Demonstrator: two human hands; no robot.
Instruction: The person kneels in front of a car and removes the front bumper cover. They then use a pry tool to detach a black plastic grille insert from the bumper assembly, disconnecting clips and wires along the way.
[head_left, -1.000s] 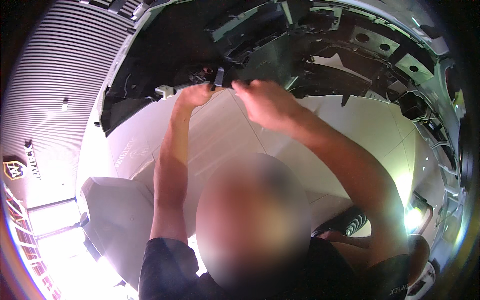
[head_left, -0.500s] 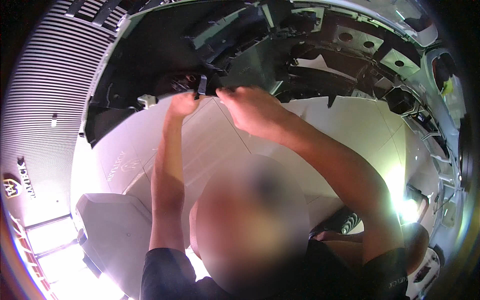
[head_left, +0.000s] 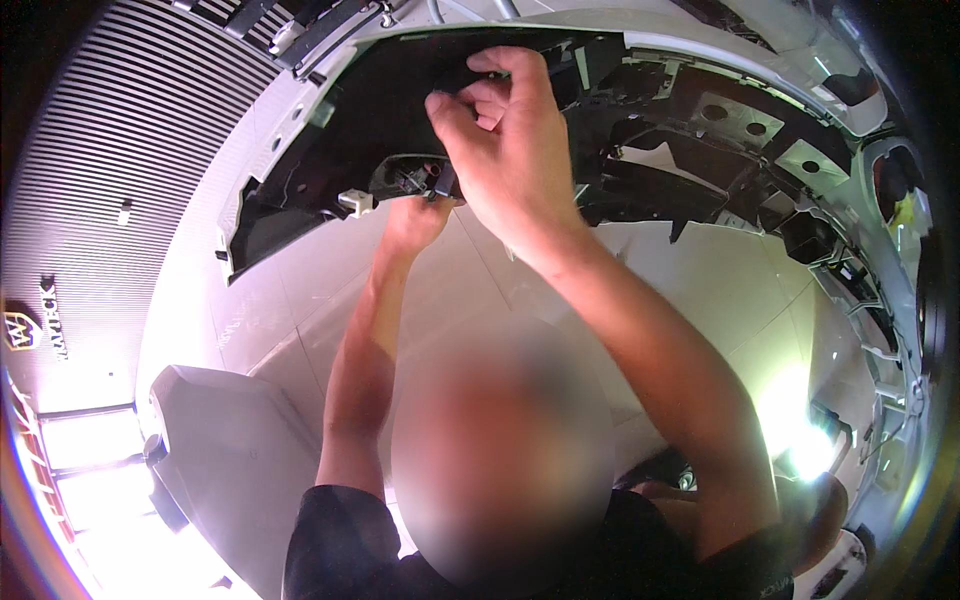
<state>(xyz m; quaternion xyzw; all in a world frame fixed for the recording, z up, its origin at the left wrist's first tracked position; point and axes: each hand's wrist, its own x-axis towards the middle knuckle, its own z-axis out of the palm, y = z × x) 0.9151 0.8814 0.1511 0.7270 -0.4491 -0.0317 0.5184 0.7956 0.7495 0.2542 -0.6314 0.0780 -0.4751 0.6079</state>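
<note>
The dark inner side of a car bumper cover [head_left: 345, 110] curves across the upper part of the head view. At its lower edge my left hand [head_left: 418, 222] is closed on the rim, its fingers mostly hidden behind the part. Just above that hand sits a dark oval recess [head_left: 400, 178] with small fittings and a dark strap-like piece in it. A white clip-like block [head_left: 355, 203] is fixed on the edge to its left. My right hand [head_left: 515, 150] is raised in front of the cover, thumb and fingers curled but apart, and I see nothing between them.
Brackets with round holes [head_left: 735, 120] and black housings [head_left: 805, 238] line the cover's right side. A grey panel-like object [head_left: 225, 450] stands at the lower left. A bright lamp [head_left: 810, 452] glows at the right. Large pale tiles [head_left: 500, 270] lie beyond the arms.
My right hand has left the cover's edge beside the left hand and moved up, its fingers opening. The cover and my left hand have shifted a little to the right in the view.
</note>
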